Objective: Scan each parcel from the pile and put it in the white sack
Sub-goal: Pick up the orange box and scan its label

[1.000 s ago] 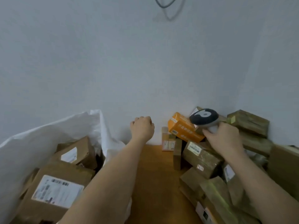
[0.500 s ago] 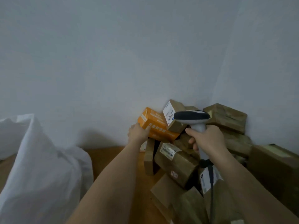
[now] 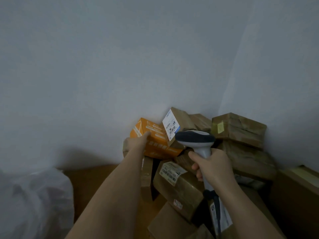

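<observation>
An orange parcel (image 3: 156, 140) lies on top of the pile of brown boxes (image 3: 181, 185) in the room's corner. My left hand (image 3: 136, 141) reaches to its left end, with the thumb over the top edge and the fingers hidden behind the box. My right hand (image 3: 211, 165) grips the handle of a grey barcode scanner (image 3: 195, 138), whose dark head is level with the orange parcel and just to its right. The white sack (image 3: 34, 202) shows blurred at the lower left.
Brown taped boxes are stacked against the right wall (image 3: 240, 128). A box with a white barcode label (image 3: 170, 125) leans behind the orange one. Bare wooden floor (image 3: 86, 183) lies between the sack and the pile. The scanner's cable hangs down past my right forearm.
The view swung right, away from the sack, toward the pile. My left hand reached forward from mid-air to the orange parcel's left end. The scanner turned upright beside it.
</observation>
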